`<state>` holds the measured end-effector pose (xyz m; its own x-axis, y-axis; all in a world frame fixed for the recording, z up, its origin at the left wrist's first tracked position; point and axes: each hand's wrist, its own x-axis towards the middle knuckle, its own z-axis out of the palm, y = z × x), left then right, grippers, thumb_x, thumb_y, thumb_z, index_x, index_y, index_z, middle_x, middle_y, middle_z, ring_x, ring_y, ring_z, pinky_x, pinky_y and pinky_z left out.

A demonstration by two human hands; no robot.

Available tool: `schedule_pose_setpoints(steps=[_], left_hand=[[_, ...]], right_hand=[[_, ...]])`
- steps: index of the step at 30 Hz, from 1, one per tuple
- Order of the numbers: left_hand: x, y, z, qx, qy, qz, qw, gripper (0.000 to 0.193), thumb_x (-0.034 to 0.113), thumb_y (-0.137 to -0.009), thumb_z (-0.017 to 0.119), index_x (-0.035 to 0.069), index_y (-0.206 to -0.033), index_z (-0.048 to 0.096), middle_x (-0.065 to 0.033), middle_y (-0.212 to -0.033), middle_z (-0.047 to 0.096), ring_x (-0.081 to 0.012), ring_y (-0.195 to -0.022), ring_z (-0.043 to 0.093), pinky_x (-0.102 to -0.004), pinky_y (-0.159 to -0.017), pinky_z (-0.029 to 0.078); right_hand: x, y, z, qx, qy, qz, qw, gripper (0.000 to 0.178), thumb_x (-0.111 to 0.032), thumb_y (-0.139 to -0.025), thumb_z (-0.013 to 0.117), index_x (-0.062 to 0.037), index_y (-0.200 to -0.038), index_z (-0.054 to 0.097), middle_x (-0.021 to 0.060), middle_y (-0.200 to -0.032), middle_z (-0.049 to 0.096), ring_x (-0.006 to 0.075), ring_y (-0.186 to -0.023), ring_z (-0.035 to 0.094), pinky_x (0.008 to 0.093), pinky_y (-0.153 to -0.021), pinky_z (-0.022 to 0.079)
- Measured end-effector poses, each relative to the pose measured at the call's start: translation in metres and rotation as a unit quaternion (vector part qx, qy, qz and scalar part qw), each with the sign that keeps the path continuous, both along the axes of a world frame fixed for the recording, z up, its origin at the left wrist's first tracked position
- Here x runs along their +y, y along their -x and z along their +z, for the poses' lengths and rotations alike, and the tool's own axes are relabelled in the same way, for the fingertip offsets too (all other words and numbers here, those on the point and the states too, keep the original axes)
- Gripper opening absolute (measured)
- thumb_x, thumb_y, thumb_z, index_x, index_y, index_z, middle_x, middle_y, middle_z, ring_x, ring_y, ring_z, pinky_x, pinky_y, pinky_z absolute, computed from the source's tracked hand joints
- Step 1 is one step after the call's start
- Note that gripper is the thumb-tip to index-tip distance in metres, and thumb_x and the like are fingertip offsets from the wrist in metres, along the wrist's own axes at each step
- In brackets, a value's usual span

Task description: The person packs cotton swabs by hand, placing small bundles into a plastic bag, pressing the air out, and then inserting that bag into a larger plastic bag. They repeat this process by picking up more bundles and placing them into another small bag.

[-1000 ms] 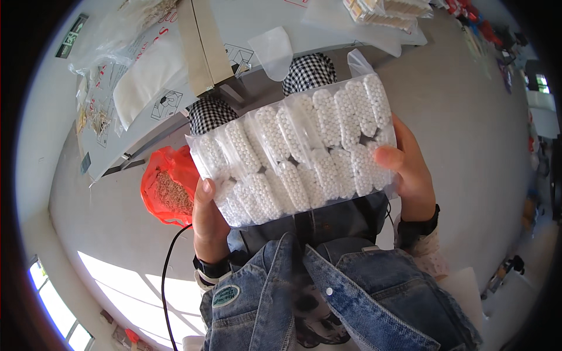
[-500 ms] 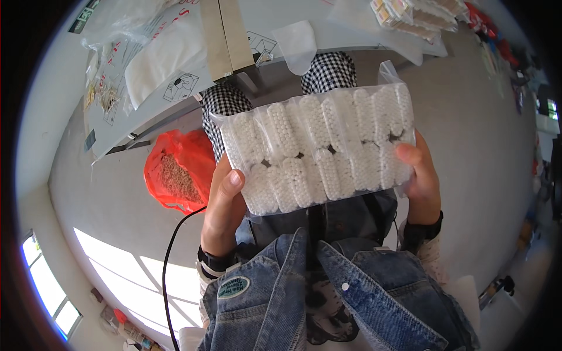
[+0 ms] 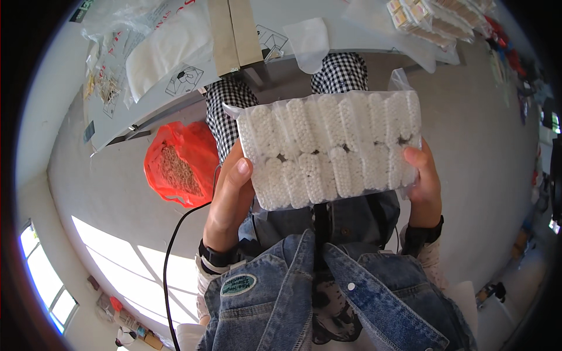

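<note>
The clear bag (image 3: 400, 79) is thin, glossy plastic film; the white bundles (image 3: 319, 123) inside look matt and bumpy; the red bag (image 3: 202, 149) is crinkled, shiny plastic; the jacket (image 3: 389, 298) is faded denim, coarse and matt (its pale button (image 3: 351, 286) looks smooth); the trousers (image 3: 339, 73) are matt cloth.

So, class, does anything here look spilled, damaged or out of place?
A small white sheet juts past the edge of the table, looking carelessly placed. The clear bag, held between the left hand and right hand, shows no tear or spill.

Left hand (image 3: 227, 196), right hand (image 3: 425, 184), well apart, both gripping; thumbs (image 3: 240, 169) uppermost
</note>
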<state>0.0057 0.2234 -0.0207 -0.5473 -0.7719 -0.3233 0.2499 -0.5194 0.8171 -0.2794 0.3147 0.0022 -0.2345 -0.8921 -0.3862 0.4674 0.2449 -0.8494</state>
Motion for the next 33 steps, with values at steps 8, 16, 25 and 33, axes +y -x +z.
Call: schedule_pose_setpoints(steps=[8, 16, 25, 33], left_hand=[[-0.025, 0.013, 0.001, -0.084, -0.017, -0.047, 0.995, 0.099, 0.025, -0.073, 0.085, -0.002, -0.148, 0.026, -0.0136, -0.135, 0.05, -0.0215, -0.126, 0.048, -0.035, -0.109, 0.033], [-0.053, 0.002, -0.011, -0.011, 0.057, -0.101, 0.993, 0.103, 0.011, -0.066, 0.088, 0.0, -0.148, 0.027, -0.0094, -0.142, 0.045, -0.0202, -0.135, 0.04, -0.0355, -0.113, 0.029], [-0.103, 0.01, 0.004, -0.006, 0.119, -0.1, 0.988, 0.1, 0.01, -0.066, 0.087, -0.001, -0.148, 0.03, -0.0102, -0.144, 0.044, -0.0217, -0.136, 0.04, -0.0374, -0.115, 0.027], [-0.104, 0.004, 0.002, -0.07, 0.095, -0.077, 0.99, 0.087, 0.021, -0.076, 0.081, -0.002, -0.145, 0.034, -0.013, -0.135, 0.054, -0.0214, -0.125, 0.051, -0.036, -0.108, 0.037]], right_hand=[[-0.019, 0.002, 0.0, 0.043, 0.002, 0.003, 0.999, 0.068, -0.02, -0.081, 0.066, 0.0048, -0.139, 0.042, 0.0151, -0.127, 0.059, 0.0231, -0.114, 0.06, 0.0351, -0.098, 0.047], [-0.046, 0.013, 0.011, 0.081, -0.002, 0.04, 0.996, 0.068, -0.021, -0.081, 0.068, 0.0042, -0.139, 0.043, 0.0132, -0.128, 0.059, 0.0212, -0.116, 0.059, 0.0336, -0.099, 0.045], [-0.091, 0.039, -0.008, 0.122, -0.003, 0.115, 0.986, 0.065, -0.025, -0.081, 0.068, 0.0042, -0.135, 0.047, 0.0104, -0.125, 0.059, 0.0177, -0.114, 0.056, 0.0329, -0.101, 0.042], [-0.092, 0.042, 0.0, 0.055, 0.004, 0.137, 0.989, 0.064, -0.034, -0.088, 0.071, 0.0038, -0.134, 0.048, 0.0083, -0.123, 0.06, 0.0141, -0.111, 0.057, 0.0291, -0.095, 0.045]])
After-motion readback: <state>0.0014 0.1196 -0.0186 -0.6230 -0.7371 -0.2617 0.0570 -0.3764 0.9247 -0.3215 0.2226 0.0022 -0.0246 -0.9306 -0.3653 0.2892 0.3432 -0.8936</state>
